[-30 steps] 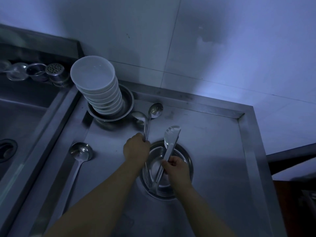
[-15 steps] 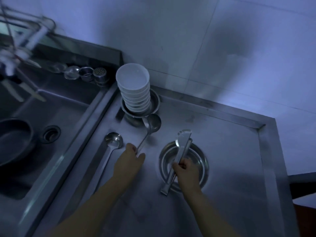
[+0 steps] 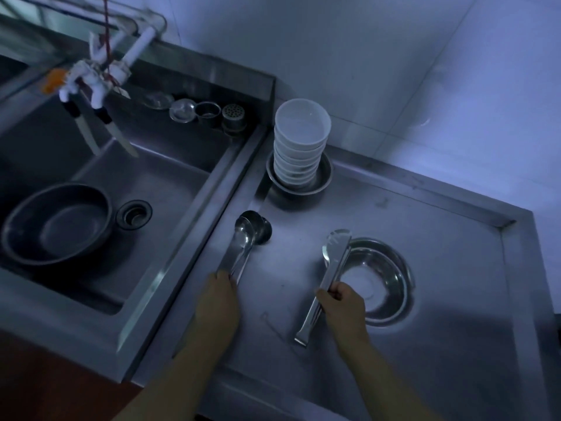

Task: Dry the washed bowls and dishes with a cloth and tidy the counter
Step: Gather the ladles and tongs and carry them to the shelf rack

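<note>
Steel tongs (image 3: 324, 287) lie aslant with their hinged end low on the stainless counter (image 3: 455, 329) and their flat tips raised over the near rim of a shallow metal bowl (image 3: 382, 281). The right hand (image 3: 343, 305) grips them at mid-length, fingers curled tight round both arms. The left hand (image 3: 217, 299), fingers closed, holds the handles of several ladles (image 3: 247, 238), whose polished bowls lie bunched together on the counter's left edge. Farther back, a stack of white bowls (image 3: 299, 141) stands nested in a metal dish (image 3: 299, 185) near the wall. To the left, the sink (image 3: 170, 183) contains a dark basin (image 3: 57, 223) beside the drain (image 3: 133, 214).
</note>
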